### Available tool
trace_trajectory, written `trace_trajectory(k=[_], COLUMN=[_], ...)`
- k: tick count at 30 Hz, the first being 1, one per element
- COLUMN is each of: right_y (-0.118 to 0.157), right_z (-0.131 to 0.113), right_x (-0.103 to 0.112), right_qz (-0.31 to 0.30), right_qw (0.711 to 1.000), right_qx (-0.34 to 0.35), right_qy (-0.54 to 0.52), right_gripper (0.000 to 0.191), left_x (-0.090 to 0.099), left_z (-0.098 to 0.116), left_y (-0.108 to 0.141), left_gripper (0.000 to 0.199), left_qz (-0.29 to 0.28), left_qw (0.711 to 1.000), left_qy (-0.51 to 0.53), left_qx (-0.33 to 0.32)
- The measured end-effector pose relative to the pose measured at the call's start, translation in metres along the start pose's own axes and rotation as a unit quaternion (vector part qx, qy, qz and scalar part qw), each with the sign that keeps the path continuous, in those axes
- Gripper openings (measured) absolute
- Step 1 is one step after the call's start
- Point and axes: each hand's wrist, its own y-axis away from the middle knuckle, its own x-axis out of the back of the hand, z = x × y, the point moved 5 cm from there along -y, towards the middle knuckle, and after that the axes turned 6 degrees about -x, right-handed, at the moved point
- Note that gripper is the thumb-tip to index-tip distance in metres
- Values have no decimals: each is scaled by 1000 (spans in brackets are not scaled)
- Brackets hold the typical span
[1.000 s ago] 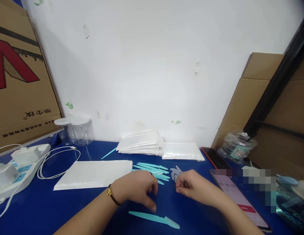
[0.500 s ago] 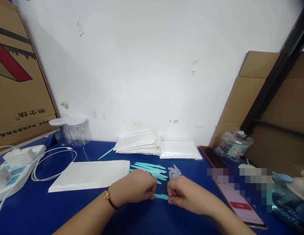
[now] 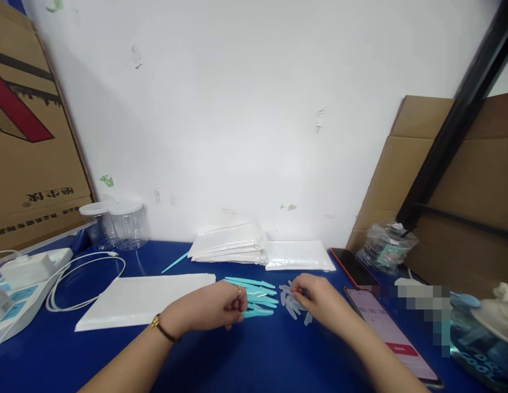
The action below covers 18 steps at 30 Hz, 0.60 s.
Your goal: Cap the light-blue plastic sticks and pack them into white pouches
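Observation:
My left hand is closed in a pinch, with a slim turquoise eyebrow razor at its fingertips. Just above it several more turquoise razors lie in a loose pile, partly covered by that hand. On the right, my right hand bends down over several small translucent caps. Its thumb and forefinger are pressed together among the caps; whatever is between them is hidden. One loose cap lies under the palm side.
A white padded mailer lies left; stacked white packets and another packet stand by the wall. A lone turquoise stick is at the back. Phones, a power strip and clear jars flank the blue table.
The hands have moved apart from the razor they both held low in the middle. My left hand went left and slightly up, my right hand up to the caps, which are more spread.

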Motion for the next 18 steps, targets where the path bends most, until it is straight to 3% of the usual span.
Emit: trace_trajectory(k=[7,11,15,18], right_y=[1,-1,2,5], right_z=[-20,-7,4,1], right_x=[-20,-5,12,3], right_qz=[-14,6,3,-28], right_qw=[999,1000,1000,999], right_qx=[52,27,0,-15], right_qy=[-1,-10,-6,35], right_gripper=[19,24,16,6], left_x=[16,20,4,-10], left_z=[-20,-23,-19,-12], left_y=[1,-3,-10,-15], left_gripper=[19,20,19,17], left_qz=[139,205,191,164], left_qw=[990,976,979,982], left_qy=[-25,-70,-72,-84], left_qx=[16,8,-15,-34])
